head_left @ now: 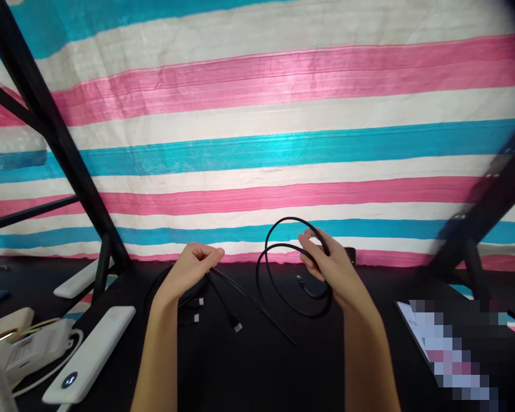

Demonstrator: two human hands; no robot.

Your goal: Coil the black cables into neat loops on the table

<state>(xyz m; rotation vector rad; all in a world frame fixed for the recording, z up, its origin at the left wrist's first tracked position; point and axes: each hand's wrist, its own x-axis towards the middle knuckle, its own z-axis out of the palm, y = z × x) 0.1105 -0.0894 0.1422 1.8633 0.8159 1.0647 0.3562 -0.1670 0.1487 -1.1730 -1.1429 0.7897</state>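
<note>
Holding both bare forearms (159, 343) forward. Pinching thumb (212, 259) against curled fingers (198, 250) with left grip (194, 266); bending fingers inward with right grip (335, 268).

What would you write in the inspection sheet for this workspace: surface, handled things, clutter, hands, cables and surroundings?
Surface: black tabletop
Handled things: looped black cable
Clutter: white slab with round display, white labelled box, partly pixelated flat device
Hands: right hand holds the looped black cable; left hand pinched beside loose black cables, grip unclear
Cables: metal plugs on the loose black cables; white cord at left
Surroundings: striped sheet behind, black frame bars at both sides
</note>
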